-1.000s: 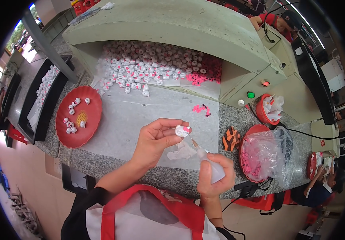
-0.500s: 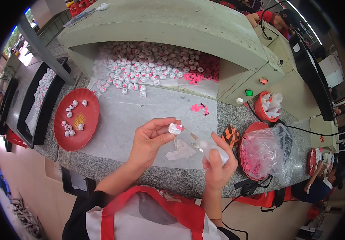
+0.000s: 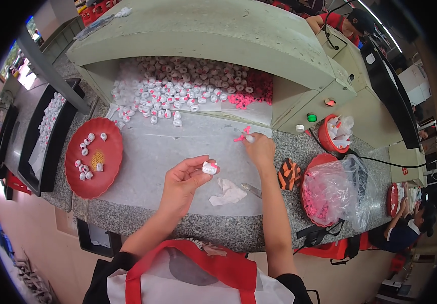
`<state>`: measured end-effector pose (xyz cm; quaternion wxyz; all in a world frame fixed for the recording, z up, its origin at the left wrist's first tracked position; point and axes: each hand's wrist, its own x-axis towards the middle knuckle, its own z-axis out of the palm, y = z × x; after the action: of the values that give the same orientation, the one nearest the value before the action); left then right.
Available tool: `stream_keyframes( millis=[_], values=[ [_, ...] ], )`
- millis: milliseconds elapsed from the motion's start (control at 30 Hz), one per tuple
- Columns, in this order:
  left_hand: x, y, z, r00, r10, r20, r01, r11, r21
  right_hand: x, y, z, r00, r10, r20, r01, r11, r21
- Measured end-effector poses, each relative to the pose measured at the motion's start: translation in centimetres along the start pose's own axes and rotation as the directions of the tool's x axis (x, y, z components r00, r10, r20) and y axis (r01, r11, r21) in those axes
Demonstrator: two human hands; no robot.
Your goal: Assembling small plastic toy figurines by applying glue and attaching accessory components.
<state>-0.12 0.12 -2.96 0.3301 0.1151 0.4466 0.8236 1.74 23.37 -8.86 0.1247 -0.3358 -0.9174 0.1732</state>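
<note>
My left-hand fingers point(image 3: 195, 164) pinch a white cap point(image 3: 209, 168) mid-frame; right hand point(image 3: 259, 148) picks pink bits point(image 3: 241, 137); upper heap point(image 3: 188, 88) remains, few done.

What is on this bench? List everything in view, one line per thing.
small figurine: one, white with pink, pinched in the left hand's fingertips
pink bows: a few, pink, on the bench sheet at the right hand's fingertips
figurine pile: many, white and pink, under the grey hood at the back
red plate: one, red, left on the bench, holding a few white figurines
crumpled paper: one, white, on the bench near the front edge
metal tool: one, silver, beside the crumpled paper
orange and black piece: one, right of the right hand
plastic bag: one, clear, over a red bowl with pink bits
black trays: two, far left
left hand: one, raised over the bench
right hand: one, reaching forward
</note>
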Motion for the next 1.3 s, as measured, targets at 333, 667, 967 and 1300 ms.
stream_keyframes(
  millis=[333,667,967,1300],
  values=[
    [0.2,-0.1,1.0,0.998,-0.055,0.026,0.056,0.998,-0.038,-4.0,1.8,-2.3,0.896,0.182,0.406,-0.442,0.462,0.769],
    [0.0,-0.1,1.4,0.998,-0.059,0.029,0.06,0.998,-0.018,-5.0,3.7,-3.1,0.871,0.201,0.448,-0.49,0.413,0.768],
    [-0.3,-0.8,1.1,1.0,-0.005,0.028,0.004,1.0,0.022,-5.0,2.3,-2.8,0.983,0.056,0.176,-0.037,0.993,-0.109],
    [-0.9,-0.5,1.8,0.993,0.115,-0.012,-0.112,0.982,0.15,-11.0,-5.8,-10.3,0.955,-0.071,0.288,-0.263,0.245,0.933]
  ],
)
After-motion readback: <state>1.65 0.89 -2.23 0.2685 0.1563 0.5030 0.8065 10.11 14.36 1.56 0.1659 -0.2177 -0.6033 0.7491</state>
